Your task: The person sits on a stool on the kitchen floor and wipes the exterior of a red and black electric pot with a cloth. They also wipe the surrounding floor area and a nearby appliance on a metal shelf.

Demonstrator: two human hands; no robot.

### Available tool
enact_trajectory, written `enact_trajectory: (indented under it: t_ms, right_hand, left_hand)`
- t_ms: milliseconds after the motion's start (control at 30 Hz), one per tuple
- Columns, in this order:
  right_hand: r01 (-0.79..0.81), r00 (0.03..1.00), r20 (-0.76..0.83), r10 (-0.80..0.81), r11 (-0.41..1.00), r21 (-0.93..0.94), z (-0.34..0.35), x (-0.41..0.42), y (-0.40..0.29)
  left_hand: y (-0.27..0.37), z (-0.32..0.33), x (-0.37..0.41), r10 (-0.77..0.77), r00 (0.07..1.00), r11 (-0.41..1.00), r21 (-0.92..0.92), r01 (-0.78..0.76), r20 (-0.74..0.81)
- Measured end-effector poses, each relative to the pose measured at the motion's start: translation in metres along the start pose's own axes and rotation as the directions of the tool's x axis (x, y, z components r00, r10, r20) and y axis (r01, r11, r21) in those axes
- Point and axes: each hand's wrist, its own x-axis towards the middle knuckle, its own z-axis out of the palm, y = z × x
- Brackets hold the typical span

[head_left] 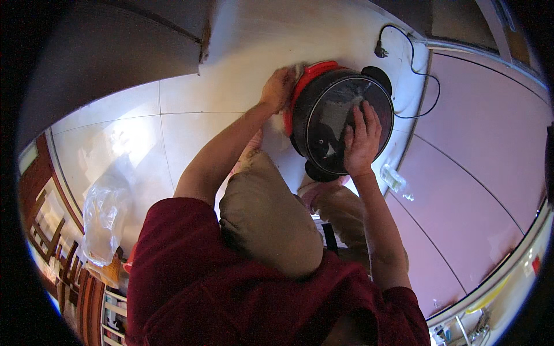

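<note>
A round electric cooking pot with a black body (309,93), a red base (313,71) and black side handles sits tilted before me, near my feet. Its dark glass lid (333,104) has a silver rim and a small vent. My right hand (363,140) holds the lid, fingers spread over its right part; the palm hides whether a knob is beneath. On the pot's left, my left hand (280,88) is at the red base. Between its fingers and the base shows a blurred pale piece, seemingly a cloth (300,69).
A black power cord (438,88) with its plug (381,51) lies loose on the pale tiled floor (207,95). A clear plastic bottle (396,181) lies to the right, by pink panels (467,173). A clear plastic bag (104,216) is at left. A dark furniture panel (125,47) juts in upper left.
</note>
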Motion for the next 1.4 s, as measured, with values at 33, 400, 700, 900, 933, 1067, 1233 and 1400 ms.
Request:
enact_trajectory:
  t_ms: [33,400,700,900,933,1067,1233,1400]
  right_hand:
    - [0.007,1.0,-0.009,-0.007,1.0,0.0,0.0,0.0,0.001]
    - [0.03,0.999,-0.013,-0.031,0.999,-0.014,-0.002,0.002,-0.006]
    - [0.049,0.998,-0.028,-0.05,0.998,-0.03,-0.002,0.005,-0.003]
    - [0.036,0.999,-0.004,-0.036,0.998,-0.052,-0.003,0.001,-0.003]
    - [0.042,0.999,-0.007,-0.042,0.998,-0.045,-0.002,0.003,-0.003]
    - [0.036,0.999,-0.002,-0.036,0.998,-0.06,-0.002,-0.001,-0.005]
    - [0.02,1.0,-0.015,-0.02,1.0,-0.012,-0.001,0.001,-0.004]
    - [0.031,0.999,-0.014,-0.031,0.998,-0.05,-0.003,0.002,-0.006]
  left_hand:
    - [-0.003,-0.004,-0.008,-0.024,0.999,1.0,0.014,0.023,0.039]
    - [0.035,-0.02,-0.01,0.211,0.977,0.973,0.09,-0.21,0.002]
    - [0.032,-0.025,0.03,0.151,0.978,0.964,0.199,-0.178,0.145]
    - [0.038,-0.017,0.042,0.038,0.941,0.821,0.526,-0.221,0.337]
    - [0.05,-0.024,0.04,-0.084,0.927,0.817,0.557,-0.147,0.367]
    - [0.02,-0.006,0.009,0.166,0.986,0.953,0.254,-0.167,0.024]
    - [0.045,-0.024,-0.051,0.17,0.985,0.981,-0.085,-0.173,-0.037]
    - [0.013,-0.031,-0.091,0.291,0.955,0.935,-0.228,-0.27,0.064]
